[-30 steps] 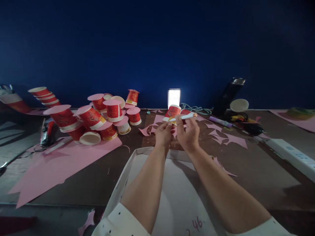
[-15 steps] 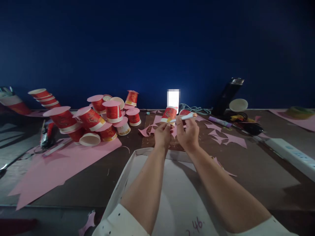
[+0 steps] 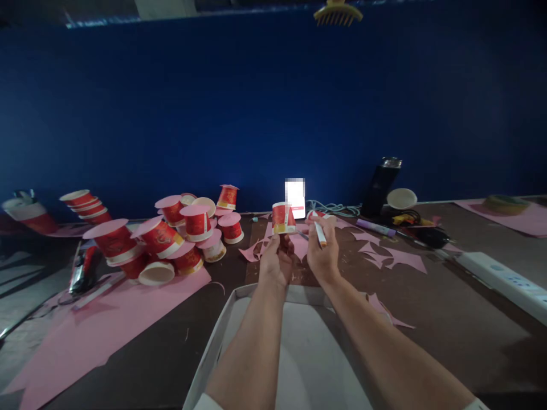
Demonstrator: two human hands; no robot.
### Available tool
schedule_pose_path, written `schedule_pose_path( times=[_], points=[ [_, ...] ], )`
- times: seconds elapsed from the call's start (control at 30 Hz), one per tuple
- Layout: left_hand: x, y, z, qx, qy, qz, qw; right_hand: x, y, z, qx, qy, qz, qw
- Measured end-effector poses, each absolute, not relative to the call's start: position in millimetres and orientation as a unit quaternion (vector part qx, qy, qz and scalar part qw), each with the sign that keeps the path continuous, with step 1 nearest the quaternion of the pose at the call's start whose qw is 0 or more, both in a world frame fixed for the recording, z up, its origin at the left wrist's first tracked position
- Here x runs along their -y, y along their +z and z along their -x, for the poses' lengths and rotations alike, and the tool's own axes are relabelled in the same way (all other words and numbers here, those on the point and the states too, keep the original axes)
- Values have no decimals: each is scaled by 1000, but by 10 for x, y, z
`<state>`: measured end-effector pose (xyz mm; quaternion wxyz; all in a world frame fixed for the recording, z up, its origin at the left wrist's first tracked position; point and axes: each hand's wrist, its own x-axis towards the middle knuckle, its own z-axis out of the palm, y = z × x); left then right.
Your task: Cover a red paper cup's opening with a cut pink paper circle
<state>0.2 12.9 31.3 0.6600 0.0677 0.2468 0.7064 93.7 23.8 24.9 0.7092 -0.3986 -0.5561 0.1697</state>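
My left hand [image 3: 276, 263] holds a red paper cup [image 3: 282, 218] by its lower end, near the middle of the view. Just to the right, my right hand [image 3: 323, 250] is closed round a white pen [image 3: 320, 234] with an orange end, its thin tip pointing left toward the cup. Another red cup [image 3: 323, 217] lies behind my right fingers, partly hidden. A bright phone [image 3: 298, 208] stands upright behind the held cup. Pink paper scraps [image 3: 301, 247] lie under and around both hands.
Several red cups with pink discs [image 3: 195, 222] are piled at left, beyond a pink sheet [image 3: 106, 330]. A white box [image 3: 307, 295] lies under my forearms. At right are a black bottle [image 3: 380, 185], a purple tube [image 3: 376, 228], cables and a power strip [image 3: 504, 282].
The held cup has turned more upright and shows a different side. The pen has swung from nearly level to steeply tilted, its orange end now low. The view has tilted upward.
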Motion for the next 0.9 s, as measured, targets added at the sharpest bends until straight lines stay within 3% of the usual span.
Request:
schedule_pose_path(
  times=[0.3, 0.9],
  points=[
    [-106, 292, -21, -205, 689, -63, 692, -424, 108, -972, 361, 465, 444, 676],
    [-149, 206, -174, -269, 677, -102, 677, -505, 78, -978, 235, 589, 396, 664]
  ],
)
